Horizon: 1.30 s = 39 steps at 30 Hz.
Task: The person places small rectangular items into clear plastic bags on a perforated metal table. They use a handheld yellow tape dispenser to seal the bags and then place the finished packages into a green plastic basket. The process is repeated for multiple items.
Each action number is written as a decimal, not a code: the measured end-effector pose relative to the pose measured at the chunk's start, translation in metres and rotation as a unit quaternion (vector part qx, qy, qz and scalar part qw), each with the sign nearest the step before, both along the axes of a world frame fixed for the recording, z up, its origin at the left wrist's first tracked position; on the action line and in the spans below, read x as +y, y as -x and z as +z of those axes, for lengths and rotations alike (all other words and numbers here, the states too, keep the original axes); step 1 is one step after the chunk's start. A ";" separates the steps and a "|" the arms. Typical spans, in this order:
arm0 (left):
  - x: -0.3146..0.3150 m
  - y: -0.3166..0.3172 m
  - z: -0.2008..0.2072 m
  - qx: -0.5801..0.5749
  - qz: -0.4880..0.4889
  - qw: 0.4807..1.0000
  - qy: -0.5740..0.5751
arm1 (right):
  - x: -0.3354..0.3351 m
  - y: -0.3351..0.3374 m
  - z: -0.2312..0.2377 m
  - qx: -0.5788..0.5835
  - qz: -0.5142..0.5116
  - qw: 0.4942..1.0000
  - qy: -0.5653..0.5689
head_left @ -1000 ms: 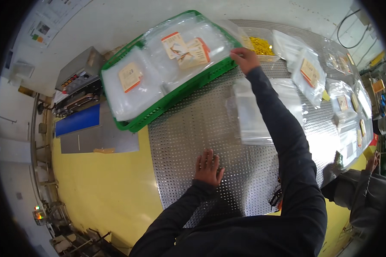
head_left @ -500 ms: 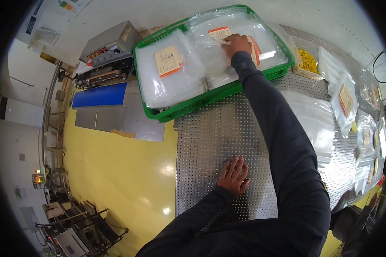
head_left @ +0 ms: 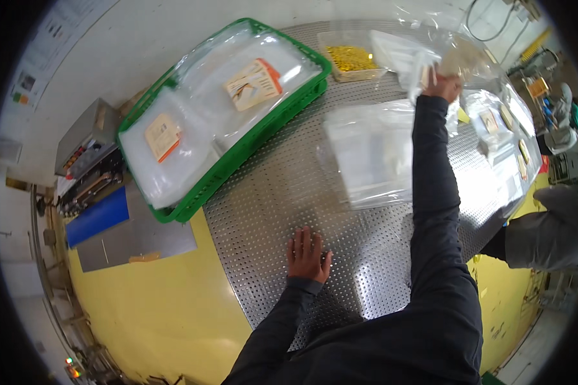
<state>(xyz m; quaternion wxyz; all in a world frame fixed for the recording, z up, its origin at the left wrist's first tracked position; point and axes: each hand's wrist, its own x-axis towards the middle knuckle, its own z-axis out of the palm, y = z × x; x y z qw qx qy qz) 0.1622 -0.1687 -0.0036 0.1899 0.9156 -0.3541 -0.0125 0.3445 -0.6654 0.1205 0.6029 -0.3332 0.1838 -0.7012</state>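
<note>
My left hand [head_left: 308, 258] lies flat on the perforated metal table [head_left: 289, 186], palm down, fingers stretched out, holding nothing. My right arm reaches to the far right, where my right hand [head_left: 443, 86] is over clear plastic bags [head_left: 401, 54]. Motion smears its fingers, so I cannot make out whether they grip anything. A pale card edge shows beside the fingertips. Near that forearm lies a stack of clear flat bags [head_left: 372, 154]. At the left, a green plastic crate [head_left: 221, 176] holds clear bags, with cream-and-orange printed cards [head_left: 253, 85] and another such card [head_left: 163, 136] on top.
A clear tub of yellow pieces [head_left: 352, 59] stands behind the bag stack. Bags with cards inside [head_left: 491, 122] lie along the right end. A grey machine [head_left: 87, 138] with a blue belt [head_left: 97, 217] is left of the crate. Another person's leg [head_left: 546, 228] shows at the right.
My right hand has left the cards in the crate and moved right to the clear bags. My left hand stays flat on the table. The view has turned rightward.
</note>
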 end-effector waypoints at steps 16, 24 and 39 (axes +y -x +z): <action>-0.003 0.000 -0.002 -0.034 -0.015 0.999 0.018 | -0.142 0.116 -0.132 0.644 -0.182 0.734 -0.118; -0.004 0.002 0.006 0.017 0.005 1.000 -0.006 | 0.032 -0.026 -0.039 0.387 0.020 0.898 0.209; 0.002 -0.002 0.008 0.043 0.018 0.998 0.037 | 0.287 -0.298 -0.025 0.513 0.341 0.408 0.674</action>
